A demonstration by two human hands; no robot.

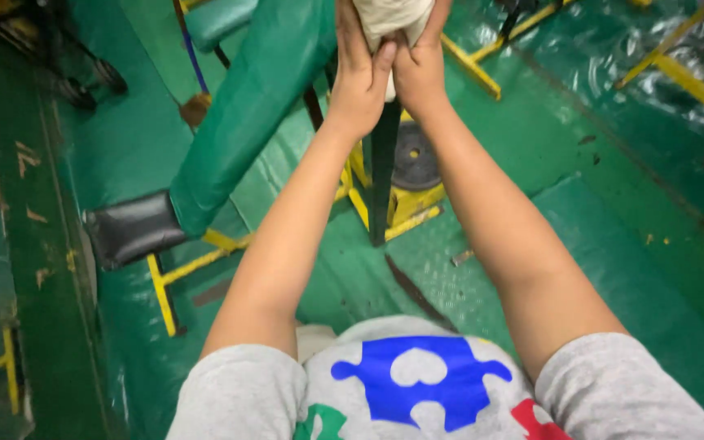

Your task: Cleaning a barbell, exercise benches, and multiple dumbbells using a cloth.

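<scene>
Both my left hand [358, 77] and right hand [420, 69] clamp the pale cloth [393, 18] held up above the green bench [246, 106]; I should keep thumbs pressed together, wrists level

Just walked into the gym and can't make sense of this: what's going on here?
A person in a grey shirt has both arms stretched out in front, left hand and right hand pressed together around a whitish cloth-wrapped grip at the top edge of view. Below stands a green padded bench on a yellow frame, with a dark weight plate on the green floor.
</scene>
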